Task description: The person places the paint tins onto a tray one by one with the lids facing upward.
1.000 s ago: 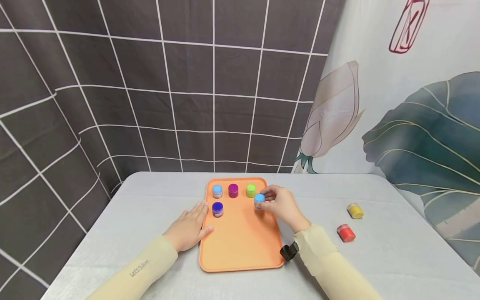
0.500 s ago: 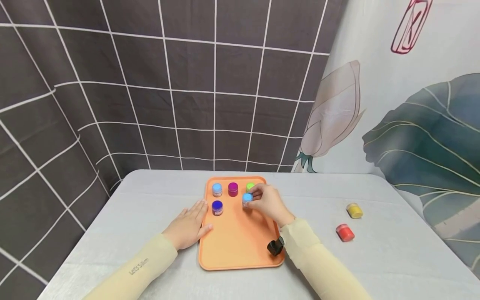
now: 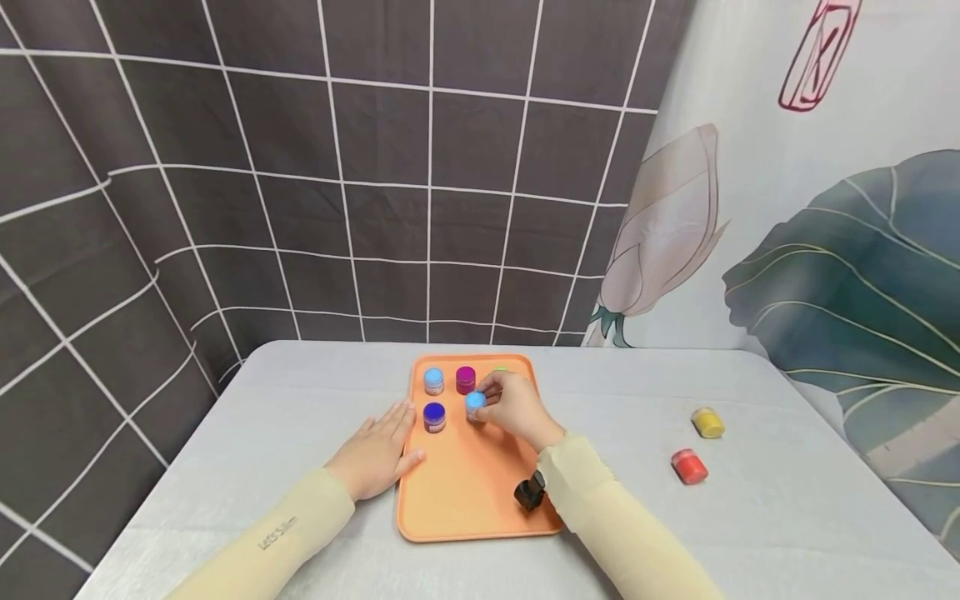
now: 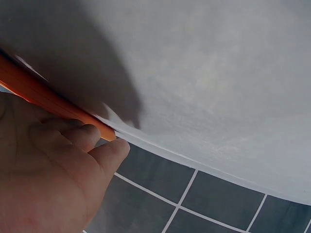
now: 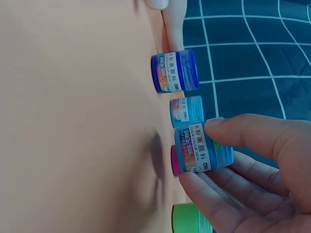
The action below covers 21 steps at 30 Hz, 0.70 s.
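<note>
We rest our left hand flat, palm down, fingers straight and together, at the left edge of the tray (the thumb touches its rim, and the left wrist view shows fingertips against that edge). Our right hand reaches over the tray's far half, fingers curled, thumb and fingertips pinching a light blue jar. Both forearms, in pale yellow sleeves, angle inward from the near edge of the tabletop.
</note>
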Available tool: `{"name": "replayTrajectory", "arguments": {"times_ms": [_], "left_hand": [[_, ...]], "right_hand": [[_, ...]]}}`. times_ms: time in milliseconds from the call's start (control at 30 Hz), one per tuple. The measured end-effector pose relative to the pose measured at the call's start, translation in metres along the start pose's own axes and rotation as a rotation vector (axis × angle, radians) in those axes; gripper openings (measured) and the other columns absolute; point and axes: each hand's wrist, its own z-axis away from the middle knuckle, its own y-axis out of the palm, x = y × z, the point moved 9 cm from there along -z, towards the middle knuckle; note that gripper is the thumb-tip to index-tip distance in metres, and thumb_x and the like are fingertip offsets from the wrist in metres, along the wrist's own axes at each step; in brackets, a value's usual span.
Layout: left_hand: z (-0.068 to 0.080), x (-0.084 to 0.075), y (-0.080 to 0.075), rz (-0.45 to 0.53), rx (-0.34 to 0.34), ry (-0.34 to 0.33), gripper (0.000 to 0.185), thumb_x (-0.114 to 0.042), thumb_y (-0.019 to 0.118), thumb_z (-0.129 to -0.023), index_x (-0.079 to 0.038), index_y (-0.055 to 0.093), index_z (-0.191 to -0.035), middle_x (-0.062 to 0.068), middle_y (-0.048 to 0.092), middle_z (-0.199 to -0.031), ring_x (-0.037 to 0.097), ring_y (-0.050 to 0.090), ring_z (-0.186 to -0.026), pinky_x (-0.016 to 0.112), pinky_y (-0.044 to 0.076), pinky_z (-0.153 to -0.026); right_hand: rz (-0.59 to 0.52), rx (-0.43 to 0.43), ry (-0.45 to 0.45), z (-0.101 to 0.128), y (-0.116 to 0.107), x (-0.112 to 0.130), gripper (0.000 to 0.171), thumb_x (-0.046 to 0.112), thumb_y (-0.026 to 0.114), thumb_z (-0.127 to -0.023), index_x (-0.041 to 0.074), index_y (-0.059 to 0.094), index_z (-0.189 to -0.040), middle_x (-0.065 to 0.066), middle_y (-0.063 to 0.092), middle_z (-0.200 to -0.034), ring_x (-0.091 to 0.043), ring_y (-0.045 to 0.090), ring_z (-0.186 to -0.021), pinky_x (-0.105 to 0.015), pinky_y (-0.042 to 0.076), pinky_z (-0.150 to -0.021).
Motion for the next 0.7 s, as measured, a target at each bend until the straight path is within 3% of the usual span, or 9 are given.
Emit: {"name": "replayTrajectory", "arguments": {"times_ms": [433,700], "left_hand": [[0.001,0.001,0.0,0.001,-0.003,-0.003,0.071,-0.041,0.049,-0.107,0.008,0.031,-0.155,0.023,0.026,-0.163,0.037,0.024,-0.152,0.06,0.023,-0.12],[0.001,0.002,0.001,0.004,0.001,-0.008,0.071,-0.041,0.049,-0.106,0.008,0.031,-0.155,0.023,0.026,-0.164,0.037,0.024,-0.152,0.06,0.023,-0.12]], "right_hand": [[0.059,0.037,-0.037,-0.003,0.012,0.008,0.03,-0.001,0.086,-0.075,0.0,0.067,-0.098,-0.007,0.068,-0.091,-0.018,0.065,-0.086,-0.034,0.058,-0.082],[0.083,0.053,-0.006,-0.003,0.016,0.005,0.027,0.0,0.086,-0.077,0.002,0.067,-0.097,-0.006,0.066,-0.09,-0.019,0.062,-0.085,-0.035,0.057,-0.083]]}}
